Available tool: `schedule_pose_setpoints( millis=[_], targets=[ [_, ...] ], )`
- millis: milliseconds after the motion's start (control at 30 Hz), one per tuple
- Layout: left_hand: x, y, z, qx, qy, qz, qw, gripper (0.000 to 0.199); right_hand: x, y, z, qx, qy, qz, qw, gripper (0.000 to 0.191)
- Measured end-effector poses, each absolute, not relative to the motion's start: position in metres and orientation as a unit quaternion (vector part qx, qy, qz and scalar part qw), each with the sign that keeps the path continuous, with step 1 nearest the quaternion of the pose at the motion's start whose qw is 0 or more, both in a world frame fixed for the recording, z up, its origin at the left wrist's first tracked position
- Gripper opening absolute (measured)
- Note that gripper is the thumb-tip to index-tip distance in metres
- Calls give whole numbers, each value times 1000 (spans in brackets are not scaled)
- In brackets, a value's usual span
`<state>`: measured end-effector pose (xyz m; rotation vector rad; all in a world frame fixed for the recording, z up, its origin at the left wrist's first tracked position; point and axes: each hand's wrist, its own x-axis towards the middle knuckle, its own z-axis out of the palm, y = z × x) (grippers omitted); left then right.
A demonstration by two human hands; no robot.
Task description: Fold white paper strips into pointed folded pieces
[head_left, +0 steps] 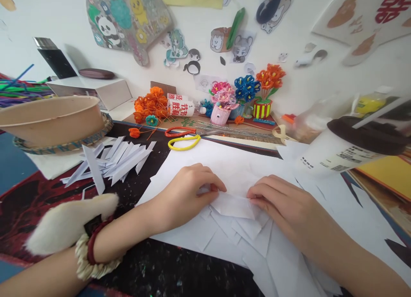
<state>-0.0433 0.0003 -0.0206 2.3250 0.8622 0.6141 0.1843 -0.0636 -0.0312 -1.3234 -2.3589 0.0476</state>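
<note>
Between my two hands is a small piece of thin white paper point(236, 206). My left hand point(189, 194) pinches its left edge between thumb and fingers. At its right edge, the fingertips of my right hand point(284, 202) pinch the same paper. Under it lie overlapping white sheets and cut pieces point(189, 228) on the dark mat. Just beyond my hands rest scissors with one red and one yellow handle point(184, 142). To the left is a heap of folded white paper strips point(118, 162).
A tan bowl point(48, 121) stands at the left, and a lidded drink cup with a straw point(343, 147) at the right. Along the wall are orange flowers point(154, 102), a pink pot point(220, 115) and a striped pot point(262, 109). A fluffy white thing point(64, 224) lies by my left wrist.
</note>
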Motion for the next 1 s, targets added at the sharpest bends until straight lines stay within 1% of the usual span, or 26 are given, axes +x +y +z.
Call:
schedule_pose_setpoints(
  millis=[100,200,333,467,600,733,900,1000],
  targets=[
    [-43,0,-19,868,327,222,301,24,184,-65,-32,-477,-852,5,215,26],
    [-44,-1,-18,879,307,231,282,28,184,-66,-32,-459,-863,-38,208,30],
    [-46,-2,-20,904,267,236,235,28,184,-65,-31,-396,-893,-106,186,33],
    [-47,-3,-22,918,254,233,194,27,181,-66,-33,-364,-899,-165,178,36],
    [-46,-6,-26,937,237,231,110,30,177,-68,-35,-343,-902,-207,163,39],
    [-45,-10,-28,950,216,223,27,35,176,-69,-35,-347,-897,-221,163,40],
    [-45,-12,-29,949,221,223,8,35,174,-67,-37,-357,-892,-219,169,43],
    [-46,-11,-28,951,210,227,0,34,174,-66,-38,-360,-890,-226,163,41]
  ],
)
